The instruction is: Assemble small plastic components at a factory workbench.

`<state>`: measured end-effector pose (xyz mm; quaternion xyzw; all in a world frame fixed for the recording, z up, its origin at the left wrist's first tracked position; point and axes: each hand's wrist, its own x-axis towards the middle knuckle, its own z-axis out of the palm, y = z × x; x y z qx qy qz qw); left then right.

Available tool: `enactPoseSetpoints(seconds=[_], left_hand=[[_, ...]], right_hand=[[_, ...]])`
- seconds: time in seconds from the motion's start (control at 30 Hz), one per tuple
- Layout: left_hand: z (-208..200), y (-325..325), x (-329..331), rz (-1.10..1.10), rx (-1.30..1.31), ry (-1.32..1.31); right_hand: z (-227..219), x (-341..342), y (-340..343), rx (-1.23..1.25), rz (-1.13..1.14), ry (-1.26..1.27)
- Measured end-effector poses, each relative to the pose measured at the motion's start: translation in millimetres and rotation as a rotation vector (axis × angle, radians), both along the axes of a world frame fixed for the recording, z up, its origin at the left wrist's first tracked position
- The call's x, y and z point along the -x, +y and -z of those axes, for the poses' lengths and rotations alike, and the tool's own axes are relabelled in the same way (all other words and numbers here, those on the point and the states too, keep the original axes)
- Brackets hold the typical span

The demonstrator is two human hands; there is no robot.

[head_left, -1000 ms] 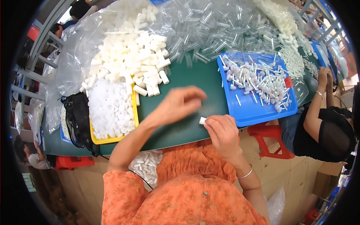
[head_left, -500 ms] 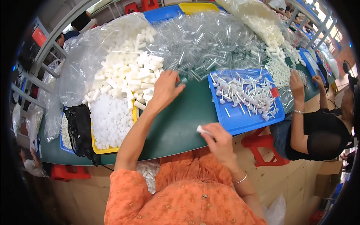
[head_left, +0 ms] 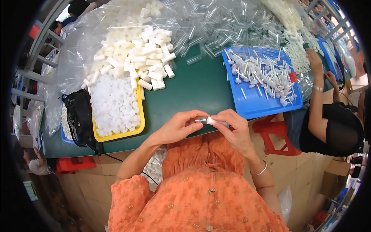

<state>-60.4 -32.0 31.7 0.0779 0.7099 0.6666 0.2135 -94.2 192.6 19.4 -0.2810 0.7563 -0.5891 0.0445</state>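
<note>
While both hands meet at the near edge of the green surface (head_left: 193,89), the left hand (head_left: 176,129) pinches a thin clear plastic tube (head_left: 201,120) and the right hand (head_left: 234,129) closes its grip on a small white cylindrical plug (head_left: 212,121), the two touching end to end. Keeping them in line looks key. Around: yellow tray of white pieces (head_left: 140,123), blue tray of finished sticks (head_left: 247,108); a neighbour's arm (head_left: 315,96) at right, well apart.

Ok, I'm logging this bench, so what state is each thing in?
Left hand: pinching a clear tube.
Right hand: holding a white plug at the tube's end.
Yellow tray: full of white discs.
Blue tray: part filled with finished pieces.
Black bag: slumped by the yellow tray.
</note>
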Motion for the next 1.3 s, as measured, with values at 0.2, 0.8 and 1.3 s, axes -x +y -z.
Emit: enactPoseSetpoints(seconds=[0.2, 0.8, 1.3], left_hand=[[-5, -1, 2, 0.089, 0.169, 0.006], [-8, -1, -18, 0.083, 0.375, 0.041], [17, 20, -44, 0.06, 0.361, 0.18]], right_hand=[[-2, -11, 2, 0.025, 0.078, 0.038], [-16, -14, 8, -0.175, -0.035, 0.126], [14, -30, 17, 0.069, -0.203, -0.679]])
